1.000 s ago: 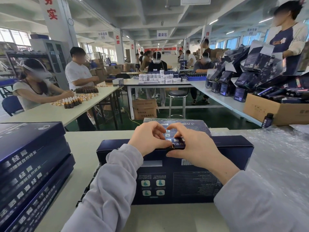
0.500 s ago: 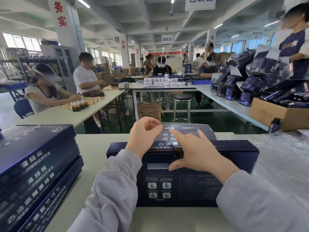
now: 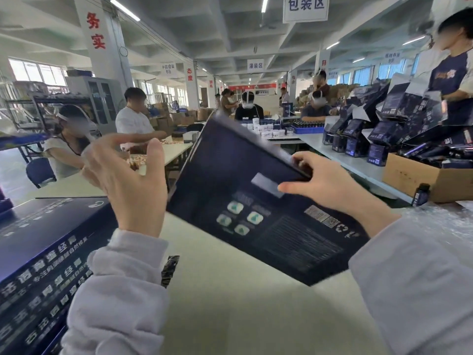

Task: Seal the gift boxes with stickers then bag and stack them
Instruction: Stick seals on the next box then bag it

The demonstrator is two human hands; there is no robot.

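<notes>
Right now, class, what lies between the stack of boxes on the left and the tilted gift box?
In the head view: the left hand and its sleeve, plus a small dark glossy strip on the table.

包装区: hanging sign [image 3: 305, 6] above grip. 务实, red: pillar [image 3: 96, 30] upper left of grip. 灌装区: far sign [image 3: 255, 65]. Gripped box [image 3: 256, 201] print blurred.

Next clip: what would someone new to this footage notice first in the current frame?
The dark blue gift box stands out, tilted in mid-air over the table at centre, gripped at its upper edge by the right hand. The left hand is spread open by its left edge. A stack of matching boxes fills the lower left.
</notes>
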